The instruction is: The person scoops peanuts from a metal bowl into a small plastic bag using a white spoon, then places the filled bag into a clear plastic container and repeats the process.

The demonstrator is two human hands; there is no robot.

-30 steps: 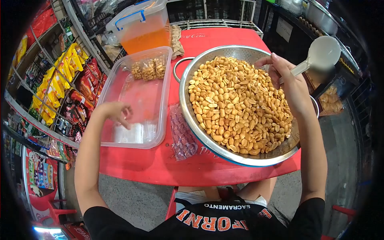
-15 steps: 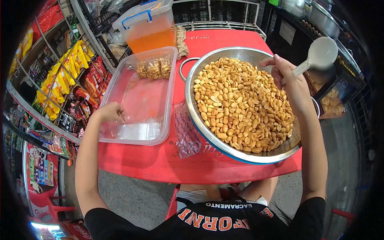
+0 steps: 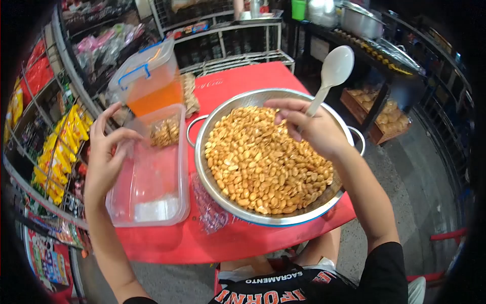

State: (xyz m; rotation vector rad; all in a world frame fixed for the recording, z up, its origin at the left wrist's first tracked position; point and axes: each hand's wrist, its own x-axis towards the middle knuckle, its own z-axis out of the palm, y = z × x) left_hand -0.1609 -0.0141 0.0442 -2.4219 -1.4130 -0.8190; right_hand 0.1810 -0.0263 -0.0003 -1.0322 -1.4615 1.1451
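Observation:
A metal colander [image 3: 205, 175] heaped with roasted peanuts [image 3: 268, 164] stands on the red table. Above its right side is my right hand [image 3: 319, 126], closed round the handle of a white plastic spoon [image 3: 337, 66] whose bowl points up and away. My left hand [image 3: 107, 152] is raised over the left edge of a clear plastic tub [image 3: 183, 167], fingers curved and apart with nothing visible in them. Small bags of peanuts [image 3: 164, 131] sit in the tub's far end. A stack of clear plastic sheets or bags [image 3: 157, 209] lies at its near end.
A purple-patterned plastic bag [image 3: 208, 205] lies between tub and colander on the red table [image 3: 238, 76]. Behind the tub stands a lidded container [image 3: 154, 96] with orange contents, beside brown paper bags [image 3: 190, 96]. A rack of yellow snack packets [image 3: 61, 152] is on the left.
My left hand has risen from inside the tub and its fingers have spread. My right hand still grips the spoon, now tilted more upright. The view has shifted right and up.

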